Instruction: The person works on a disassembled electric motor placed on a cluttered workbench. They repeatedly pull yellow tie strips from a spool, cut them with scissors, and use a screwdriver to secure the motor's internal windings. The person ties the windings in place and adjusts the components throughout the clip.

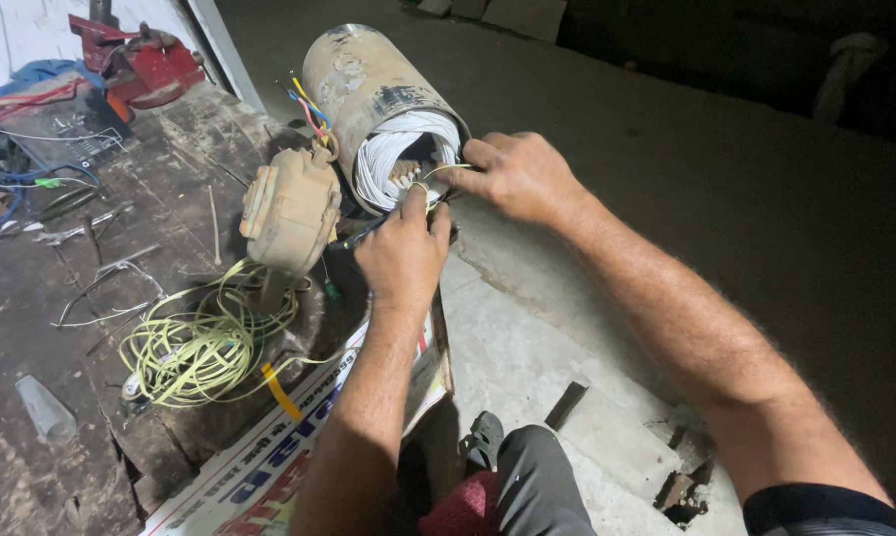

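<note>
A rusty cylindrical motor body (354,74) lies on its side on a worn wooden bench (71,298), its open end facing me and packed with white wire windings (393,149). My left hand (403,248) pinches a thin yellow-green wire (438,171) at the opening, its fingers closed on it. My right hand (517,177) grips the same wire at the motor's right rim. Red, blue and yellow leads (307,104) stick out on the motor's left side.
A beige end cover (291,206) leans beside the motor. A tangle of yellow-green wire (205,342) lies on the bench, with a printed sheet (259,467) below it. A red vise (145,65) and loose cables sit at the back left. Concrete floor spreads to the right.
</note>
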